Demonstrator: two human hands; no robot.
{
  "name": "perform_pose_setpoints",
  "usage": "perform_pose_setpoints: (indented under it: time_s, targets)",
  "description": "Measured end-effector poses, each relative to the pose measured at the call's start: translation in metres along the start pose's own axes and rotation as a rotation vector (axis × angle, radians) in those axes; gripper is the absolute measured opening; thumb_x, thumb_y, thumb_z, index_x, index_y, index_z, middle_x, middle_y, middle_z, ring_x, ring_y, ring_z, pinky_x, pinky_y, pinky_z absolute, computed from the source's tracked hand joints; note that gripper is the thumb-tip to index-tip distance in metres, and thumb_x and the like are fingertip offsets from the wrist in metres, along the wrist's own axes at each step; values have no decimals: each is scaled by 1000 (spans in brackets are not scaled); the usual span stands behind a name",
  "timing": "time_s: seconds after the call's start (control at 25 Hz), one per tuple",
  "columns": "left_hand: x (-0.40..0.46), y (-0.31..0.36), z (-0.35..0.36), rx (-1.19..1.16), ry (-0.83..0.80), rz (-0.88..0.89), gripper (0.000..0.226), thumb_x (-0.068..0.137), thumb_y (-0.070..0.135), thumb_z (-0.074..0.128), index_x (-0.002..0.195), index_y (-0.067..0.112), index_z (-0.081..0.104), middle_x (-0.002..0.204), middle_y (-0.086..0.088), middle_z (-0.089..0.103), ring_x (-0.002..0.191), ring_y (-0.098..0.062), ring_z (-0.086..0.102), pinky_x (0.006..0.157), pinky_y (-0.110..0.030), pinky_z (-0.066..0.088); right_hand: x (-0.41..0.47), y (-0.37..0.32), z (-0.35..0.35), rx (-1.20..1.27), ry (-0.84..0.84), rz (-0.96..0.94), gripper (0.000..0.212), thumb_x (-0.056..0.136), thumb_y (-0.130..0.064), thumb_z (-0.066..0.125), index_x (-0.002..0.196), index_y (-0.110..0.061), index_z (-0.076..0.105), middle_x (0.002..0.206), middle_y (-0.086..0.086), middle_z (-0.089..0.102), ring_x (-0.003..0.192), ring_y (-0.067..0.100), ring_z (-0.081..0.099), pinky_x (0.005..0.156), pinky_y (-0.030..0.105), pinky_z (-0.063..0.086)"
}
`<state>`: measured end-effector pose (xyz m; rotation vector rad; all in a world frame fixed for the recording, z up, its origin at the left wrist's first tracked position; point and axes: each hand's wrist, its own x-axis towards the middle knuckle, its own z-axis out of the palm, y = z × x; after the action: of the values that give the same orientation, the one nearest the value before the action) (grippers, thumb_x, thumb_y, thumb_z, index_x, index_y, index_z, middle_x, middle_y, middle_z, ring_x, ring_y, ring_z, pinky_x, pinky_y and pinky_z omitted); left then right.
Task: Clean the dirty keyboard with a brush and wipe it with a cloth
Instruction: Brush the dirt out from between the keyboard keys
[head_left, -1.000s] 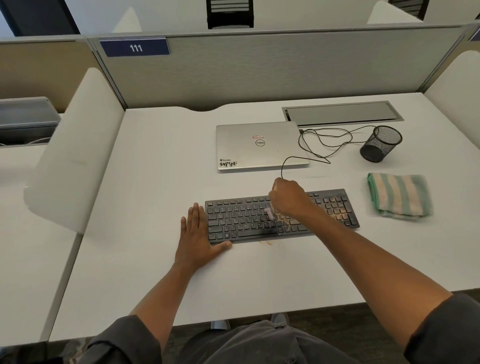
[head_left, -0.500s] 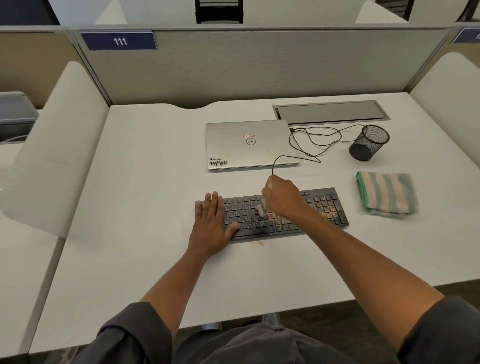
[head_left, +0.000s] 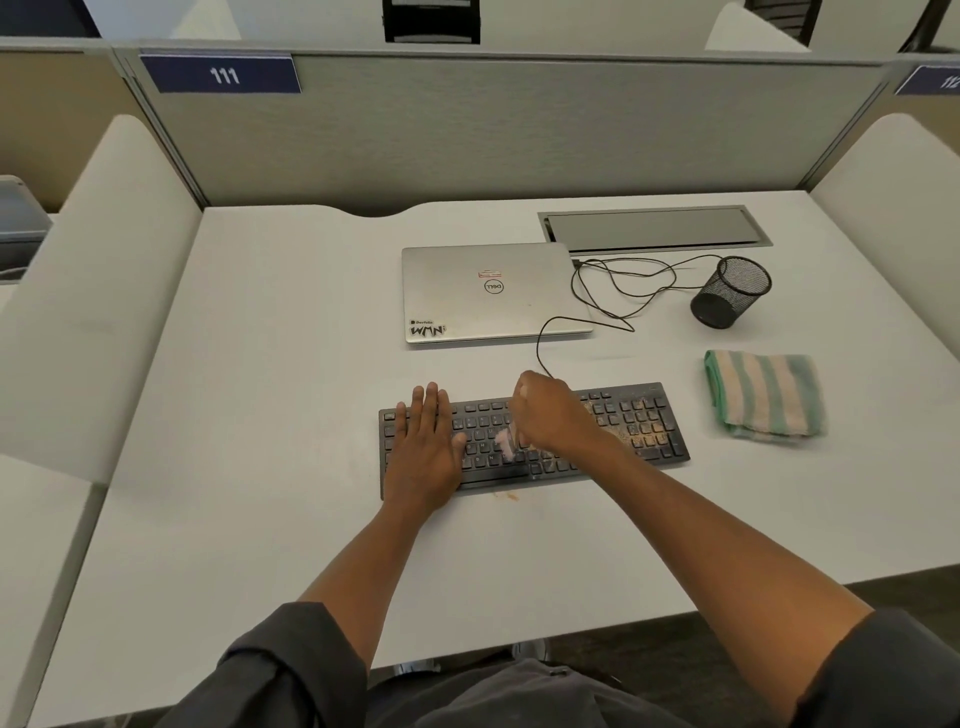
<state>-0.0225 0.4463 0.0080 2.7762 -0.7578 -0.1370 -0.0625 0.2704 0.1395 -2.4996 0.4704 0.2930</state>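
A black keyboard (head_left: 631, 423) lies across the white desk (head_left: 260, 415), with tan crumbs scattered over its right keys. My left hand (head_left: 423, 447) rests flat on the keyboard's left end, fingers straight. My right hand (head_left: 550, 410) grips a small brush (head_left: 505, 445) whose pale pink bristles touch the middle keys; the handle is hidden inside the fist. A folded cloth (head_left: 763, 397) with green and cream stripes sits on the desk to the right of the keyboard, apart from both hands.
A closed silver laptop (head_left: 493, 293) lies behind the keyboard, with black cable (head_left: 623, 291) looping beside it. A black mesh cup (head_left: 730, 291) stands at the back right. A few crumbs (head_left: 506, 496) lie by the keyboard's front edge. Grey partitions surround the desk.
My left hand has slid from the desk beside the keyboard onto its left keys. My right hand with the brush has shifted slightly left across the middle keys.
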Motion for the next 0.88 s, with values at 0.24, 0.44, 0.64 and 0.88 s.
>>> perform_pose_setpoints:
  time_s: [0.24,0.44,0.64,0.88]
  targets:
    - [0,0,0,1,-10,-5,76,98,48,4,161,6,5,169,-12,-2,156,-26,-9,126,-44,-8,2,-1,-3,5,25,11,19,95,-18,41,95,-8,58,77,8,69,67,22,66,69,39,58]
    - [0,0,-1,14,-13,-7,75,99,48,4,161,6,4,170,-12,-2,156,-26,-9,126,-44,-9,5,-5,-10,-17,-12,25,22,96,-18,44,93,-6,61,79,10,70,75,26,68,73,43,58]
    - [-1,1,-3,9,-12,0,77,97,49,1,161,6,3,169,-12,-2,156,-26,-9,125,-43,-11,-2,-7,-5,-84,-70,2,22,96,-19,43,93,-6,61,80,8,67,77,25,66,64,34,51]
    - [-2,1,-3,1,-12,2,78,97,49,0,161,6,3,169,-12,-3,156,-26,-9,125,-43,-10,-2,-11,-4,-28,-17,-14,23,96,-19,41,96,-6,61,82,10,70,78,26,67,71,38,55]
